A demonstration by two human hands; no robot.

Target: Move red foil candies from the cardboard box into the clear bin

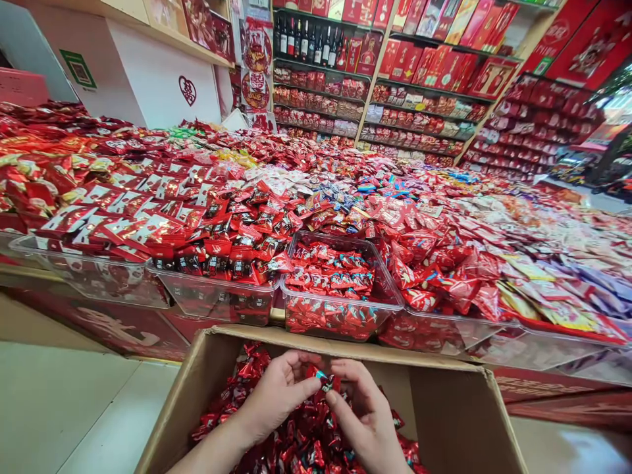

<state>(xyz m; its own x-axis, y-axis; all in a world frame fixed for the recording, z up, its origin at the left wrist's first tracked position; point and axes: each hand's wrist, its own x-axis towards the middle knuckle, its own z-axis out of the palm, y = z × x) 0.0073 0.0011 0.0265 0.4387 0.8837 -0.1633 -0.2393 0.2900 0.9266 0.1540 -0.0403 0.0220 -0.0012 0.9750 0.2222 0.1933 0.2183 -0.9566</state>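
My left hand (284,390) and my right hand (364,409) meet above the open cardboard box (447,382). Between their fingertips is a small red wrapped candy (326,380) with a touch of blue on its wrapper. Both thumbs are at the candy and the fingers curl round behind it, partly hidden. Below the hands, many loose red wrapped candies (301,438) fill the bottom of the box. Just beyond the box's far edge, a clear plastic bin (390,299) holds similar small red candies (340,280) in rows, lower than its rim.
Bins of dark-labelled red candies (217,263) and larger red packets (444,280) flank that bin. A broad sloping display of sweets spreads behind. Shelves with bottles (306,46) and red gift boxes (434,69) stand at the back. Pale floor tiles (83,401) lie at left.
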